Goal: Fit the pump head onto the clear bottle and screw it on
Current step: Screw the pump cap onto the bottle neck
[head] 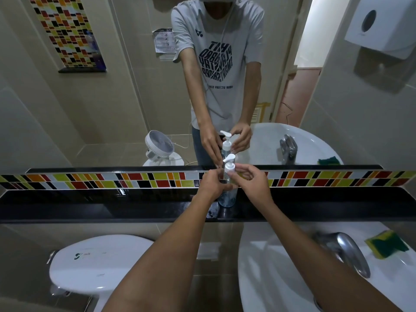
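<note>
A clear bottle (227, 199) stands upright on the black ledge (90, 206) below the mirror. A white pump head (229, 164) sits on its neck, nozzle pointing up and right. My left hand (212, 183) wraps the upper body of the bottle from the left. My right hand (249, 180) pinches the white collar of the pump head with thumb and fingers from the right. The bottle's middle is hidden behind my fingers. The mirror repeats both hands and the bottle.
A white sink (281, 266) with a chrome tap (346, 251) lies at lower right, a green-yellow sponge (387, 244) on its rim. A white toilet cistern lid (96, 262) is at lower left. A paper dispenser (380, 25) hangs at upper right.
</note>
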Demonstrator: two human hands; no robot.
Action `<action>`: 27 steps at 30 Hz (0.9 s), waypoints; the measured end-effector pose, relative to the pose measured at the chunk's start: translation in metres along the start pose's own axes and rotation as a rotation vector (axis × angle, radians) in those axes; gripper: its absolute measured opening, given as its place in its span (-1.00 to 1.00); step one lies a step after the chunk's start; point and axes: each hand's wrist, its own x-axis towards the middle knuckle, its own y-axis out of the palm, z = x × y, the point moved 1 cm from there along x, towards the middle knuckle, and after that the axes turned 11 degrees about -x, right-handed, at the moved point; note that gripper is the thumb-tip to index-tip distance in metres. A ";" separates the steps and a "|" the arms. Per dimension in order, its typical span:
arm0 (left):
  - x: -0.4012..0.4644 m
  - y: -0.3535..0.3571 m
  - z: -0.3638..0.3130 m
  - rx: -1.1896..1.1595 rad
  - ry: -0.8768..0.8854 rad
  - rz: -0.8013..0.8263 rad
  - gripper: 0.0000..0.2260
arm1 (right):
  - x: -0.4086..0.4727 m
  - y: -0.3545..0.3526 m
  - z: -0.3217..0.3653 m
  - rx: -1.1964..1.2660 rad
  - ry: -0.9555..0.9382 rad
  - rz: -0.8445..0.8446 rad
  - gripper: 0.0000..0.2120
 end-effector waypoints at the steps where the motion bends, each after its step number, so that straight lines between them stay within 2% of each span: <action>1: -0.001 0.000 -0.001 -0.006 -0.002 0.003 -0.44 | 0.000 -0.002 -0.002 0.018 0.012 -0.018 -0.62; 5: -0.003 0.001 -0.001 -0.014 0.008 -0.007 -0.44 | 0.010 -0.006 0.008 0.050 0.032 0.099 -0.44; 8: -0.003 0.000 0.000 -0.016 0.001 -0.018 -0.51 | 0.010 -0.001 0.015 0.017 -0.023 0.170 -0.53; 13: -0.006 0.001 -0.004 -0.036 0.017 0.004 -0.42 | 0.000 -0.001 0.000 0.112 0.028 -0.002 -0.64; 15: -0.007 0.001 -0.006 -0.034 0.022 0.012 -0.41 | -0.001 -0.003 0.000 0.120 0.036 -0.020 -0.62; 18: -0.006 0.000 -0.005 -0.012 0.022 0.006 -0.51 | 0.004 -0.003 0.010 0.135 0.042 0.124 -0.45; 21: -0.007 -0.001 -0.006 0.023 0.020 -0.010 -0.60 | 0.005 0.004 0.017 0.066 0.013 0.229 -0.47; 27: -0.009 0.000 -0.005 -0.026 0.004 0.001 -0.49 | -0.001 0.001 0.004 0.080 0.052 0.022 -0.52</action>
